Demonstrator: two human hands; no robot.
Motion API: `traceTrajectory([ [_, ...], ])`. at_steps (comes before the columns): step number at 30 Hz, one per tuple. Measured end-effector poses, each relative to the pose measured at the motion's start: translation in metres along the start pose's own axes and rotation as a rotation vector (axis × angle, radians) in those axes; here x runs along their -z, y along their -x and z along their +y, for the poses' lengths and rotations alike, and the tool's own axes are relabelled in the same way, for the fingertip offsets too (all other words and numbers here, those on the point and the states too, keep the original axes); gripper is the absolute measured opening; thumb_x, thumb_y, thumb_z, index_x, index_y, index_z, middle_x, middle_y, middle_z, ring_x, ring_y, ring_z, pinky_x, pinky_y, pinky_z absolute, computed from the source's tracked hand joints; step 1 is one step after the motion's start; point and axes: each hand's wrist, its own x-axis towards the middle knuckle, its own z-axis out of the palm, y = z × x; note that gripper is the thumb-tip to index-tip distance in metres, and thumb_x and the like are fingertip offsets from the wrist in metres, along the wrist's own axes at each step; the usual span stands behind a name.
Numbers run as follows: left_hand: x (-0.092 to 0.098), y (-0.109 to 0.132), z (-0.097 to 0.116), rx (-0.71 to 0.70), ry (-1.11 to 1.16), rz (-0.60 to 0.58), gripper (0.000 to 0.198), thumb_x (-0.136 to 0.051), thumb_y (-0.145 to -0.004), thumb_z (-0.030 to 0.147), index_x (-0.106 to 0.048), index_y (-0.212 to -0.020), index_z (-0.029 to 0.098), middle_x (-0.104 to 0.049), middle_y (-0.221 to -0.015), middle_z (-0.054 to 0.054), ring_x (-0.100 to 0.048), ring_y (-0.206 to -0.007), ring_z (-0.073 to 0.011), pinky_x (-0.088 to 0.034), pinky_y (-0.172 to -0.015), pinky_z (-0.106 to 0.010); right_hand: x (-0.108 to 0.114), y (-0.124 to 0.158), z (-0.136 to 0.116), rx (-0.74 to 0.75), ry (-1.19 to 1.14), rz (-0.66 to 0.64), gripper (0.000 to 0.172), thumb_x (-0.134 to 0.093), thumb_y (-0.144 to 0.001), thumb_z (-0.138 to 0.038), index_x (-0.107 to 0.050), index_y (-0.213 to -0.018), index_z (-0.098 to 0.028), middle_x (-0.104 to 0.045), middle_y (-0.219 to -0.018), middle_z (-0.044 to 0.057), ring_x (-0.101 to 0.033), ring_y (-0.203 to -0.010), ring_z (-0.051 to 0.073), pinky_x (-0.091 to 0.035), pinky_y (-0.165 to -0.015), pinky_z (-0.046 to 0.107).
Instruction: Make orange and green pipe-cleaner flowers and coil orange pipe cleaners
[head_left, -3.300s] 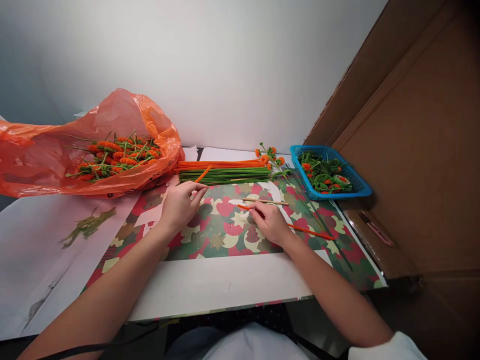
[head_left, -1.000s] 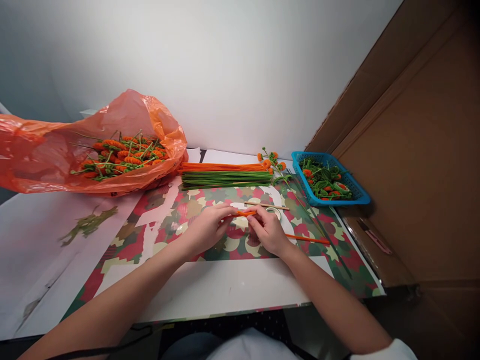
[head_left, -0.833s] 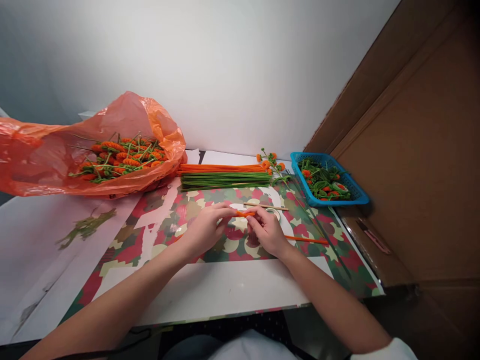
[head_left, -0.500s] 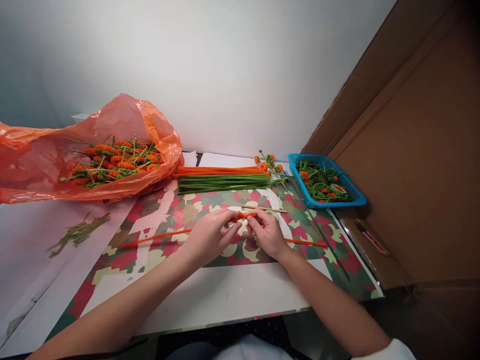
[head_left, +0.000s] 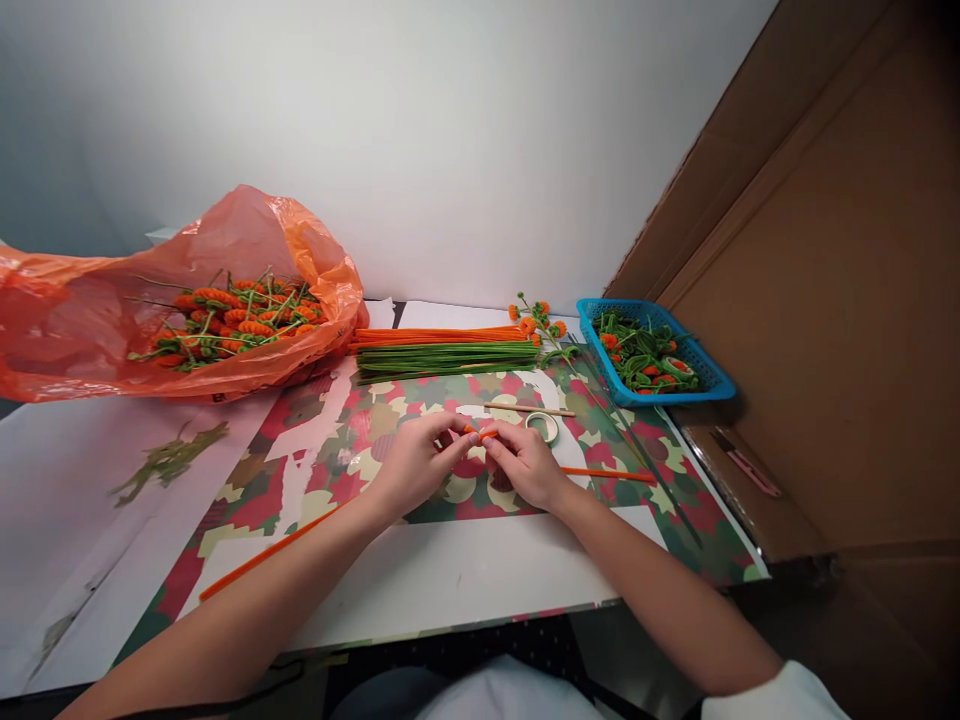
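Between the fingertips of my left hand (head_left: 429, 458) and my right hand (head_left: 525, 462) is an orange pipe cleaner (head_left: 270, 549). Both hands pinch it close together over the table's middle. One long end runs out past my left wrist toward the front left. Another orange length (head_left: 609, 474) sticks out to the right of my right hand; whether it is the same piece is hidden by the hand. Just beyond my right hand lie a roll of pale tape (head_left: 541, 429) and a thin wooden stick (head_left: 529, 409).
Bundles of orange pipe cleaners (head_left: 442, 336) and green pipe cleaners (head_left: 448, 359) lie at the back, with a fuzzy flower stem (head_left: 541, 327) beside them. An orange plastic bag (head_left: 330, 345) of orange pieces sits left. A blue basket (head_left: 637, 398) and a pink cutter (head_left: 752, 474) are right.
My hands have drawn closer together at the fingertips. The pipe cleaner's left end has swung down toward the front, along my left forearm. The tape roll shows more fully.
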Motion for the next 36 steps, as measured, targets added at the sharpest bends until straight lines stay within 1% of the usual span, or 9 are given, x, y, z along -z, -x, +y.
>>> traceTrajectory([
  [5, -0.0014, 0.0006, -0.0041, -0.028, -0.053, -0.012, 0.020, -0.054, -0.088, 0.030, -0.064, -0.075, 0.018, -0.063, -0.063, 0.003, -0.046, -0.047, -0.0077, -0.038, -0.044, -0.019, 0.0005, 0.0003, -0.0042, 0.050, 0.143, 0.003, 0.023, -0.041, -0.095, -0.028, -0.058, -0.082, -0.020, -0.052, -0.058, -0.003, -0.051, -0.052, 0.011, -0.036, -0.051, 0.022],
  [8, -0.0010, 0.0010, -0.0037, -0.025, -0.052, -0.019, 0.020, -0.053, -0.088, 0.030, -0.063, -0.076, 0.018, -0.063, -0.065, 0.003, -0.045, -0.047, -0.0077, -0.038, -0.045, -0.019, 0.0007, 0.0008, -0.0050, 0.059, 0.201, 0.019, 0.023, -0.042, -0.094, -0.026, -0.056, -0.077, -0.020, -0.052, -0.056, -0.003, -0.051, -0.051, 0.011, -0.035, -0.052, 0.022],
  [15, 0.0017, 0.0010, -0.0014, -0.015, -0.067, -0.020, 0.019, -0.054, -0.087, 0.030, -0.064, -0.076, 0.018, -0.064, -0.064, 0.002, -0.046, -0.049, -0.0080, -0.038, -0.046, -0.019, 0.0014, 0.0012, -0.0033, 0.060, 0.228, 0.036, 0.026, -0.040, -0.095, -0.027, -0.057, -0.076, -0.020, -0.054, -0.057, -0.003, -0.052, -0.052, 0.011, -0.033, -0.052, 0.023],
  [22, 0.0018, 0.0004, -0.0022, -0.066, -0.105, -0.046, 0.023, -0.050, -0.089, 0.031, -0.062, -0.075, 0.018, -0.064, -0.067, 0.001, -0.051, -0.054, -0.0096, -0.041, -0.049, -0.019, 0.0007, 0.0008, -0.0049, 0.073, 0.267, 0.052, 0.024, -0.044, -0.093, -0.026, -0.059, -0.075, -0.021, -0.054, -0.057, -0.002, -0.051, -0.054, 0.013, -0.034, -0.054, 0.023],
  [25, 0.0023, 0.0009, -0.0023, -0.061, -0.085, -0.049, 0.022, -0.049, -0.090, 0.030, -0.060, -0.075, 0.018, -0.063, -0.065, 0.002, -0.050, -0.052, -0.0090, -0.041, -0.048, -0.018, 0.0017, 0.0011, -0.0046, 0.100, 0.267, 0.061, 0.026, -0.043, -0.094, -0.027, -0.059, -0.073, -0.021, -0.055, -0.058, -0.001, -0.052, -0.056, 0.014, -0.035, -0.056, 0.024],
  [30, 0.0031, 0.0018, -0.0024, -0.033, -0.061, -0.057, 0.022, -0.051, -0.089, 0.031, -0.058, -0.073, 0.018, -0.064, -0.065, 0.003, -0.047, -0.048, -0.0078, -0.040, -0.047, -0.018, 0.0044, 0.0009, -0.0035, 0.095, 0.262, 0.058, 0.029, -0.042, -0.095, -0.028, -0.056, -0.071, -0.022, -0.054, -0.055, -0.002, -0.051, -0.054, 0.014, -0.034, -0.055, 0.025],
  [33, 0.0028, 0.0019, -0.0026, -0.021, -0.067, -0.069, 0.021, -0.050, -0.089, 0.030, -0.059, -0.074, 0.018, -0.063, -0.064, 0.003, -0.046, -0.047, -0.0076, -0.038, -0.047, -0.018, 0.0045, 0.0011, -0.0040, 0.089, 0.265, 0.043, 0.028, -0.043, -0.094, -0.027, -0.054, -0.069, -0.022, -0.053, -0.054, -0.002, -0.051, -0.054, 0.014, -0.034, -0.055, 0.025],
  [36, 0.0023, 0.0017, -0.0037, -0.036, -0.095, -0.076, 0.022, -0.050, -0.089, 0.029, -0.061, -0.073, 0.018, -0.060, -0.059, 0.004, -0.044, -0.047, -0.0081, -0.035, -0.046, -0.019, 0.0035, 0.0015, -0.0050, 0.075, 0.266, 0.033, 0.026, -0.043, -0.094, -0.026, -0.055, -0.071, -0.021, -0.054, -0.053, -0.002, -0.052, -0.054, 0.014, -0.033, -0.055, 0.025],
])
